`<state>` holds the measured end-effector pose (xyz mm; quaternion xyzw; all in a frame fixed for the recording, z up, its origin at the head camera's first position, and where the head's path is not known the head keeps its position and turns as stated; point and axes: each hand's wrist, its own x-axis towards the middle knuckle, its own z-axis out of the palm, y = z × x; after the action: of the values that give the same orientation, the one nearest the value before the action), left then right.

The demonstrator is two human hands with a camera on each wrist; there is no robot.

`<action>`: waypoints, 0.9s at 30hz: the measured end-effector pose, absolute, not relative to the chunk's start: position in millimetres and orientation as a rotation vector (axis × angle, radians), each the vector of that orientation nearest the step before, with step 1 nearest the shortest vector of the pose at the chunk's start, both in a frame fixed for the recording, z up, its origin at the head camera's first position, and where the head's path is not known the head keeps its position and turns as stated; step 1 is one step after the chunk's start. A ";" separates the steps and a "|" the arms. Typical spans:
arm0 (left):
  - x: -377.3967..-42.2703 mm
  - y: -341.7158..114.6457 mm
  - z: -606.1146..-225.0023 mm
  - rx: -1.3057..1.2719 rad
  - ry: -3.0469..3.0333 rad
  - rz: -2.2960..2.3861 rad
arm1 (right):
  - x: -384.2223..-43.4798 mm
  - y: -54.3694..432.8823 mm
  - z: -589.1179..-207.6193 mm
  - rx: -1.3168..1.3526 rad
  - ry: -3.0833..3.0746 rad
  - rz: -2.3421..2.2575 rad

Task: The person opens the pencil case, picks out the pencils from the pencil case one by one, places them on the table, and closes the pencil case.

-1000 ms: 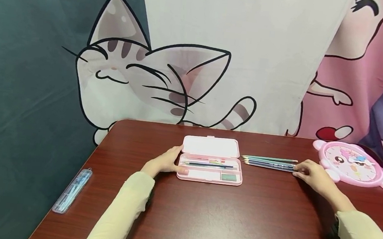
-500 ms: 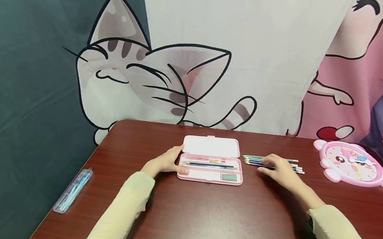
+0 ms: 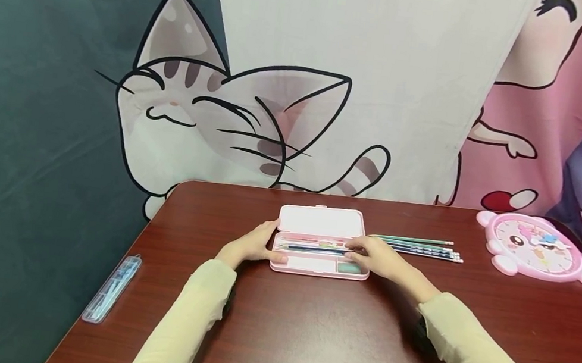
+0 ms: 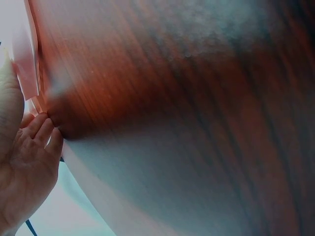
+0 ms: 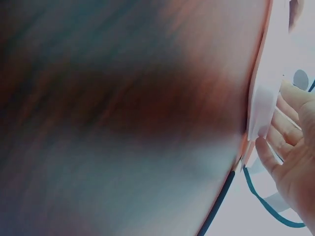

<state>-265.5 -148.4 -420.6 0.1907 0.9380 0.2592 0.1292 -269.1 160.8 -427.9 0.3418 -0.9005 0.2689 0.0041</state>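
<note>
Some pencils (image 3: pixel 310 248) and a green block (image 3: pixel 349 268) occupy the pink case (image 3: pixel 307 272).

A desk (image 3: pixel 275 323) and pencil case (image 3: pixel 322 221) (before cartoon-cat cloth (image 3: pixel 302 87)) suggest a study corner.

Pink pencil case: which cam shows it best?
Head: the pink pencil case shows nearly whole, lid open, contents visible. Left wrist catches only part of its outside, upper left; right wrist only part, upper right.
</note>
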 end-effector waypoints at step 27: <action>-266.0 -148.3 -422.0 0.503 2.719 0.724 | -262.8 184.5 -429.5 1.079 -2.502 0.983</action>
<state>-266.0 -148.3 -422.0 0.1742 0.9417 0.2506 0.1414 -262.8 184.5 -429.5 0.3696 -0.8574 0.3367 0.1222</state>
